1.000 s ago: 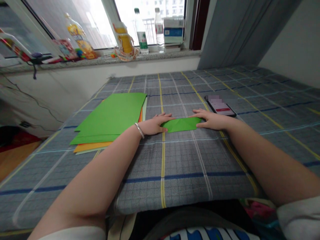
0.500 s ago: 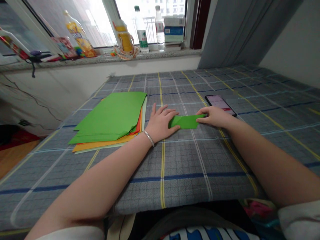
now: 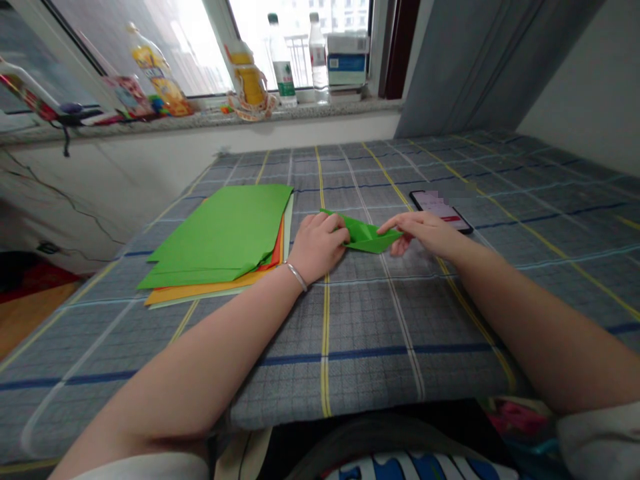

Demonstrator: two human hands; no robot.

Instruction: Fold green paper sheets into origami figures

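A small piece of folded green paper is in front of me, its folds opened into a shallow, boat-like hollow. My left hand, with a silver bracelet at the wrist, is closed on the paper's left end with its fingers curled over it. At the other end, my right hand grips the paper, the index finger stretched into the hollow and other fingers lower down by the outer edge. The right thumb is hard to make out.
A stack of coloured paper, green on top, lies to the left. Behind my right hand rests a phone. A plaid cloth covers the table. Bottles and a box stand on the windowsill.
The green paper was a flat strip and its folds are now spread open. My left hand went from lying flat to curled fingers. My right index finger has moved left into the paper.
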